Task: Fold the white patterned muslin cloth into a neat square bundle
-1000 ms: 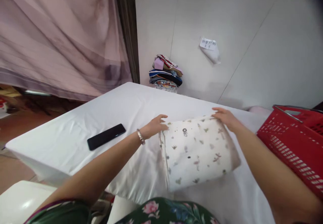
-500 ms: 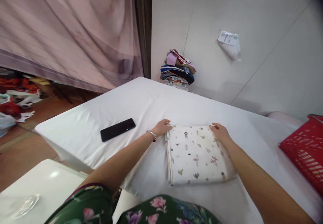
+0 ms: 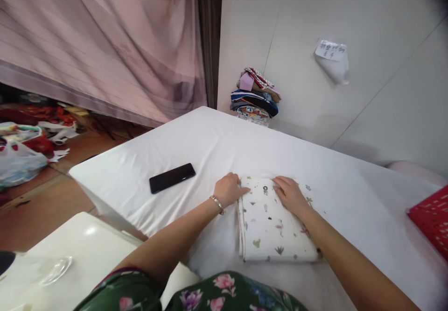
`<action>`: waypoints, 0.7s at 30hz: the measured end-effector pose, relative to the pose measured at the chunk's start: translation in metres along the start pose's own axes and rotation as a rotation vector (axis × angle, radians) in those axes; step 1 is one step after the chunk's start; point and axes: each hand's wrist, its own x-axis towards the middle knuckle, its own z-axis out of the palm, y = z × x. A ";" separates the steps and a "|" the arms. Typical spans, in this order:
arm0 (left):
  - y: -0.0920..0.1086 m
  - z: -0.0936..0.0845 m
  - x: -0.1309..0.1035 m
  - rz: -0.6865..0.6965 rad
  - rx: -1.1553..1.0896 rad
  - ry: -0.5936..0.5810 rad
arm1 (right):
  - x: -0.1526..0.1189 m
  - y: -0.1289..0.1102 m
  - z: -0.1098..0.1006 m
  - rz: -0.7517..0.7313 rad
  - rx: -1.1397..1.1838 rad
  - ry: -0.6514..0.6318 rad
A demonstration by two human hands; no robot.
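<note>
A folded white cloth [image 3: 264,234] printed with small plants, cacti and a pink bird lies on the white-covered table in front of me. My left hand [image 3: 229,191], with a bracelet at its wrist, grips the cloth's far left corner. Its thumb rests on top and its other fingers curl at the edge. Across the upper part of the cloth lies my right hand [image 3: 290,196], palm down, fingers stretched toward the far edge. My right forearm hides part of the cloth's right side.
A black phone [image 3: 172,178] lies left of the cloth. Folded clothes [image 3: 257,94] are stacked by the wall. A red basket [image 3: 432,220] stands at the right edge. At lower left is a white stool-like surface [image 3: 94,241]; bags [image 3: 23,161] lie on the floor.
My right hand has moved left from the cloth's far right corner onto its top. The left hand's thumb now reaches further over the cloth. The view has shifted slightly left.
</note>
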 end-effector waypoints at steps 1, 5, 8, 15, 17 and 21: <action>0.001 0.002 0.001 -0.008 0.017 0.001 | -0.001 0.001 0.001 -0.010 -0.027 0.001; 0.004 0.009 0.002 -0.003 0.038 0.031 | -0.007 0.007 0.001 -0.003 -0.116 0.020; 0.007 0.009 0.001 0.025 -0.012 0.032 | -0.009 0.009 0.000 0.020 -0.150 0.005; -0.009 -0.001 0.011 -0.105 -0.171 0.083 | -0.011 0.009 0.004 0.079 -0.190 -0.118; -0.016 0.002 0.015 -0.149 -0.227 0.010 | -0.011 0.009 0.004 0.112 -0.200 -0.160; -0.022 0.009 0.017 -0.146 -0.298 -0.014 | -0.011 -0.002 -0.004 0.146 -0.173 -0.156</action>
